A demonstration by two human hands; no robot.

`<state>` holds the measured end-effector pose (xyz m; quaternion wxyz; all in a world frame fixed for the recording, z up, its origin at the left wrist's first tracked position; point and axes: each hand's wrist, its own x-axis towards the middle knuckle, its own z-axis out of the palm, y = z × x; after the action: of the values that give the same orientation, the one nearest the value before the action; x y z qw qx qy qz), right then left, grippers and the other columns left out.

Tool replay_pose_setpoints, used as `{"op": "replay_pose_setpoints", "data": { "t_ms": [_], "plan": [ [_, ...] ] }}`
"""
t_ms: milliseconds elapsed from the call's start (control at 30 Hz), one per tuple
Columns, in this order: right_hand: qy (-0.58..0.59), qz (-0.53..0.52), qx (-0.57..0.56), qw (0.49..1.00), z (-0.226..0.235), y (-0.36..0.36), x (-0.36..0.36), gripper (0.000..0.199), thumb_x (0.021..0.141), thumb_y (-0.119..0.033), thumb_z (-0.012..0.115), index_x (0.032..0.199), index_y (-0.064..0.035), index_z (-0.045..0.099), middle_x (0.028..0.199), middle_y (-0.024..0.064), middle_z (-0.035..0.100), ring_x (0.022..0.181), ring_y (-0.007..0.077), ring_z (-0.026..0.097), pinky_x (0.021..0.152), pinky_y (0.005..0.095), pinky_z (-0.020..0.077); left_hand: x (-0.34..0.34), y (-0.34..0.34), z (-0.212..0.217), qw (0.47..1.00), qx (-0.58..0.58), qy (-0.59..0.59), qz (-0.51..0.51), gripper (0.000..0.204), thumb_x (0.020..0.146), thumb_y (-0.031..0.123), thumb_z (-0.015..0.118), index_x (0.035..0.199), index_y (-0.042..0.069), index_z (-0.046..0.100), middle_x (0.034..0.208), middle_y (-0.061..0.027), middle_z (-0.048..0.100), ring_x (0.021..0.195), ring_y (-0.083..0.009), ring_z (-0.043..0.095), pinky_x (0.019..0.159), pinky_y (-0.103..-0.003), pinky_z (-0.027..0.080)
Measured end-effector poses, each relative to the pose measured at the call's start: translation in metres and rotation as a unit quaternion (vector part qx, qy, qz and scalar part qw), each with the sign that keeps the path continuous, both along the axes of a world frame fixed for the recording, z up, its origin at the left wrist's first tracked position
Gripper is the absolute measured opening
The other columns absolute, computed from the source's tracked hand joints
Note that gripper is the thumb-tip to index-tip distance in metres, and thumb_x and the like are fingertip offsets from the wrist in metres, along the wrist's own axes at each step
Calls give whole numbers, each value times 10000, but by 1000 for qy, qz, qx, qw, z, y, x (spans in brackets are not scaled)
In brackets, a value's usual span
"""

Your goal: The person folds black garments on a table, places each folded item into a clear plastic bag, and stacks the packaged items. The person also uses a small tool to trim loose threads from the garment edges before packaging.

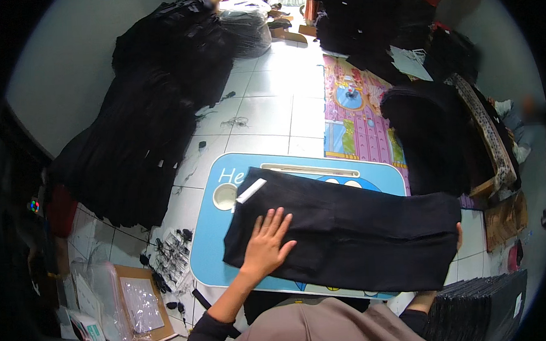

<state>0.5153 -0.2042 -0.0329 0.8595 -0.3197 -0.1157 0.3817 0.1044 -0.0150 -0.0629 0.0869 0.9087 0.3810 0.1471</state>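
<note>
- Head view: the black folded cloth [348, 228] lies across the blue table [208, 252], under the left hand [270, 237] and running to the right hand [459, 235].
- Left hand: palm down, fingers slightly parted, resting on the cloth, gripping nothing.
- Right hand: mostly hidden beneath the cloth's right end, fingertips showing at its edge; I cannot tell how firmly it holds.
- Handling: a flat left palm should steady the layers; light, even tension between the hands would likely ease the wrinkle there. Best keep the white tag [251, 191], just ahead of the left fingertips, from bending.
- Edges: the right end overhangs the table, so it probably needs support.
- Room: the black stack [474, 308] crowds the right wrist; tile floor [270, 109] stretches ahead of both hands, beyond the table.
</note>
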Motion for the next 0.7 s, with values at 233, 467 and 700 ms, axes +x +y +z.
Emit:
{"op": "replay_pose_setpoints", "data": {
  "t_ms": [233, 467, 700],
  "plan": [
    [-156, 151, -165, 962, 95, 120, -140, 357, 924, -92, 584, 1263, 12, 547, 1223, 109, 595, 1159, 221, 575, 1023, 355, 450, 5, -12, 6, 954, -46, -284, 89, 434, 902, 197, 671, 1294, 32, 582, 1383, -198, 522, 1240, -368, 524, 1073, -480, 378],
    [-202, 509, -300, 781, 14, 214, -271, 562, 995, -234, 558, 1476, -43, 340, 976, 114, 644, 831, 174, 658, 651, 292, 529, -47, -50, 8, 724, -320, -537, 292, 488, 997, 389, 553, 1132, -74, 627, 864, -119, 705, 754, -137, 667, 619, -247, 499],
    [-826, 1, -100, 555, -28, 292, -249, 377, 829, -143, 708, 1174, -27, 613, 1040, 160, 620, 1031, 352, 577, 885, 427, 473, -47, -52, 11, 876, -92, -326, 345, 317, 845, 218, 758, 926, -69, 652, 718, -166, 675, 615, -199, 632, 585, -325, 474]
  ]
}}
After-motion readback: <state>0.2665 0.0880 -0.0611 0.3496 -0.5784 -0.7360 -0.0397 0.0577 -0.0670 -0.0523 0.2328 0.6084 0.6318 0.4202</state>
